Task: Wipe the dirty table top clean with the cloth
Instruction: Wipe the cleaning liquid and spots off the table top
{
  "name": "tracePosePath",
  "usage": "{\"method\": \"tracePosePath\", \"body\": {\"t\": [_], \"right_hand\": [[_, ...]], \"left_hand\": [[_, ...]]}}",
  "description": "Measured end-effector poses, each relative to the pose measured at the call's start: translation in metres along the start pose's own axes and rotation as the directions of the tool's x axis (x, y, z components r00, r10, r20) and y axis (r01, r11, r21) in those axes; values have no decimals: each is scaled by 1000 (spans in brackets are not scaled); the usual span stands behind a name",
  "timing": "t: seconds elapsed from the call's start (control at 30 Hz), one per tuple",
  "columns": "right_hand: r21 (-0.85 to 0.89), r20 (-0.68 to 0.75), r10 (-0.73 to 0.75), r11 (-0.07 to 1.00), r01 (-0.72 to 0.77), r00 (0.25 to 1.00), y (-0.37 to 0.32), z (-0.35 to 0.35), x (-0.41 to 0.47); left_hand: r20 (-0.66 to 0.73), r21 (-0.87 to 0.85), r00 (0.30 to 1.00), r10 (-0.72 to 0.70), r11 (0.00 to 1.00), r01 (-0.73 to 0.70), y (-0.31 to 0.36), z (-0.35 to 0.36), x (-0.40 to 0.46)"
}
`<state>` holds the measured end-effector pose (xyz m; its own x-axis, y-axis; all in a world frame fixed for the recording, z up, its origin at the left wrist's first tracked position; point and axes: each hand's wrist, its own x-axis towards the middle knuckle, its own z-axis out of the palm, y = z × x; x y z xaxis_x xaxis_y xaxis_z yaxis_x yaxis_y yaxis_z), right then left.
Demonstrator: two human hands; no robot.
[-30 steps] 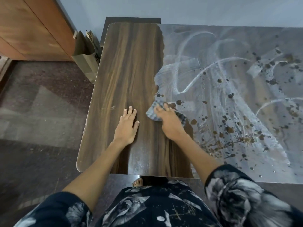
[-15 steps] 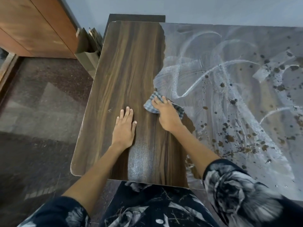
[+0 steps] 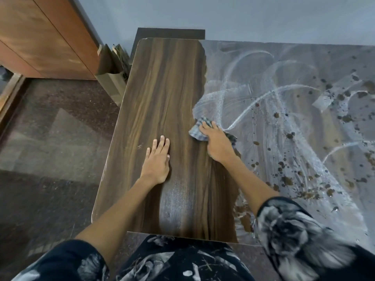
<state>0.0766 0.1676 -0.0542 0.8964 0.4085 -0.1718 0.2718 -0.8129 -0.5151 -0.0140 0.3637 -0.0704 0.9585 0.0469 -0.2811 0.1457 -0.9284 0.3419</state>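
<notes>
Right hand [image 3: 218,144] is on the cloth [image 3: 197,132], fingers curled over the wad and grasping it, pressing it down onto the table top [image 3: 162,88]. Cloth is a blue-grey checked rag, bunched; parts stick out past the fingertips at 10 o'clock of the hand and past the wrist side at 3 o'clock. It sits right on the boundary between the clean and dirty zones, roughly mid-depth of the table.

Left hand [image 3: 157,159] lies flat on the clean wood, fingers straight and close together, released, holding nothing. It sits at 8 o'clock of the cloth, near but apart from it.

Table state: the left strip shows bare dark wood grain. Everything from 12 to 5 o'clock of the cloth carries a whitish smeared film [image 3: 263,88] with curved swipe marks, plus brown splatter [image 3: 288,179], densest at 3 to 5 o'clock. A faint pale haze shows on the wood at 6 o'clock of the left hand.

Paper bags [image 3: 110,65] stand on the floor just beside the table's far-left corner, by a wooden cabinet [image 3: 40,37].
</notes>
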Motion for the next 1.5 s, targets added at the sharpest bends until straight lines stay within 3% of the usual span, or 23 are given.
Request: {"method": "tracePosePath", "body": {"t": [0.1,0.3,0.47,0.63,0.7,0.83,0.9,1.0,1.13,1.23,1.37,1.5], "right_hand": [[-23,9,-45,999,46,999,-23,22,6],[-4,208,-265,962,272,941,-4,30,-74],[-26,43,-66,997,67,997,9,0,-51],[-99,-66,144,984,-150,987,-11,1,25],[-142,-82,113,982,-124,990,-26,11,28],[-197,63,-131,970,141,989,-31,23,-17],[-204,104,-166,961,184,981,-21,21,-43],[-243,57,-99,964,110,993,-2,10,-46],[-227,-8,116,967,-115,993,3,-6,15],[-214,10,161,964,-155,987,-12,-6,57],[-236,9,48,971,-45,999,-28,7,55],[-265,108,-127,952,152,986,-26,20,-6]], "left_hand": [[16,5,1000,-1,1000,1,2,-5,10],[41,-2,999,11,1000,-11,1,-13,26],[13,1,1000,7,1000,-7,1,-10,30],[1,22,1000,-4,1000,4,4,-7,30],[6,23,1000,0,1000,0,3,-6,30],[-1,31,1000,21,999,-21,-1,-5,29],[0,31,1000,26,999,-26,-1,-5,29],[11,41,1000,21,999,-22,0,-6,30],[54,32,998,18,999,-20,-1,-8,31],[100,26,995,17,999,-19,-3,-10,32],[148,22,989,26,999,-30,-5,-13,33],[137,10,989,48,999,-50,-7,-14,33]]}}
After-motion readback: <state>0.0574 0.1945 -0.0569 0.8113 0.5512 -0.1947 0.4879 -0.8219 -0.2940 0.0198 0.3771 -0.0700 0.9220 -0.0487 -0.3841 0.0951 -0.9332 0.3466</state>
